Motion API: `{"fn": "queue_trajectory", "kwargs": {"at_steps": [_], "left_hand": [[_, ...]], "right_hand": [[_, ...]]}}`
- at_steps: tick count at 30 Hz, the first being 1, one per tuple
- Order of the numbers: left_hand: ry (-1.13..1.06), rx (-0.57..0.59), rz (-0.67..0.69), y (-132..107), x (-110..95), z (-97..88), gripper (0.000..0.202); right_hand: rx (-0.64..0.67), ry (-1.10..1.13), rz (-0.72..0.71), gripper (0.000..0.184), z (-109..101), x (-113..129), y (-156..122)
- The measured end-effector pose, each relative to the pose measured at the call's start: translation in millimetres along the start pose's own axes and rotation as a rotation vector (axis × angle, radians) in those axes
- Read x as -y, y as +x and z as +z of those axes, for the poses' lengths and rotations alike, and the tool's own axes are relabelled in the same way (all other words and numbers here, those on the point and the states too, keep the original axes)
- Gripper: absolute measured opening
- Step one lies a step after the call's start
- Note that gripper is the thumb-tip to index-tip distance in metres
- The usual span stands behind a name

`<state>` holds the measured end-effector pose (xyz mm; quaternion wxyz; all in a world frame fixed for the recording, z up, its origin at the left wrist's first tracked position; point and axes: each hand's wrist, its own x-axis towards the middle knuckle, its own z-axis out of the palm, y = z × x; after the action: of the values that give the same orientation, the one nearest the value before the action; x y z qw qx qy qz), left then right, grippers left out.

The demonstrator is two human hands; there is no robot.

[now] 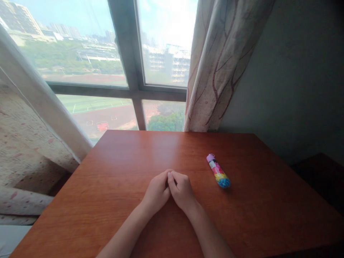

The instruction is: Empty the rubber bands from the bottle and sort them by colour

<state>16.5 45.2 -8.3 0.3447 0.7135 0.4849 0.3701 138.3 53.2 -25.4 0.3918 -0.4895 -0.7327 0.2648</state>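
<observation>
A plain indoor room, probably in a home or dormitory; which of the two is unclear. A polished reddish-brown wooden table (102,186) stands against a large window (137,71) with thick grey frames. Pale curtains hang either side, the right curtain (215,68) patterned with dark red branches, beside a bare, shadowed wall (290,71). The view looks down from an upper floor onto a green sports field (94,103), trees (163,122) and tall city buildings (20,18).
</observation>
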Motion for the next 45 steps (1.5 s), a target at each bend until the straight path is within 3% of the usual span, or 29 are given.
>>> {"fn": "queue_trajectory", "kwargs": {"at_steps": [45], "left_hand": [[-0.017, 0.0, -0.008, 0.4, 0.9, 0.6, 0.017]], "right_hand": [[-0.004, -0.009, -0.011, 0.037, 0.8, -0.9, -0.7]]}}
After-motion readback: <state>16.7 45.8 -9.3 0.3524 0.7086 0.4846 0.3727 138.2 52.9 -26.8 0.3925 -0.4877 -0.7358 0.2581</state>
